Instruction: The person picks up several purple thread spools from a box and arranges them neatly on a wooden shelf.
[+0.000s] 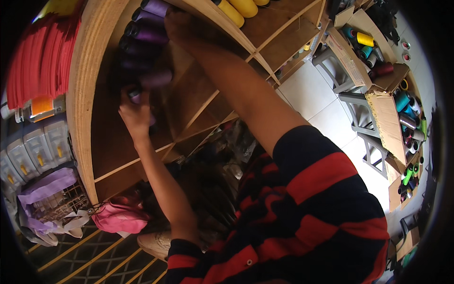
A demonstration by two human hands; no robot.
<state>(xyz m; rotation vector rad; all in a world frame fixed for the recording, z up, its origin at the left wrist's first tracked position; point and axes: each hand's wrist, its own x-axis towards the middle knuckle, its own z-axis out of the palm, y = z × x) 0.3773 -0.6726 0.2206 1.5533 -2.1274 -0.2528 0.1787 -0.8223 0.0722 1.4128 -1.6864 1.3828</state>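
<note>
Inside a wooden shelf compartment point(113, 158), a row of thread cones point(149, 31) in purple and darker shades lies on its side along the upper left. My left hand point(135, 118) is closed around a dark purple thread cone point(135, 96), whose end shows between the fingers. A dusky purple cone point(158, 79) lies just above that hand, blurred. My right hand point(178, 26) reaches to the top of the row, beside the ends of the purple cones. Its fingers are dim and partly hidden, so its grip does not show.
Yellow cones point(231, 12) lie in the neighbouring compartment, past a wooden divider. Red sheets point(45, 57) and clear drawers point(40, 149) are left of the shelf. A pink cloth bundle point(120, 216) sits below. At right, cardboard boxes point(385, 111) of cones stand by grey stools point(357, 99).
</note>
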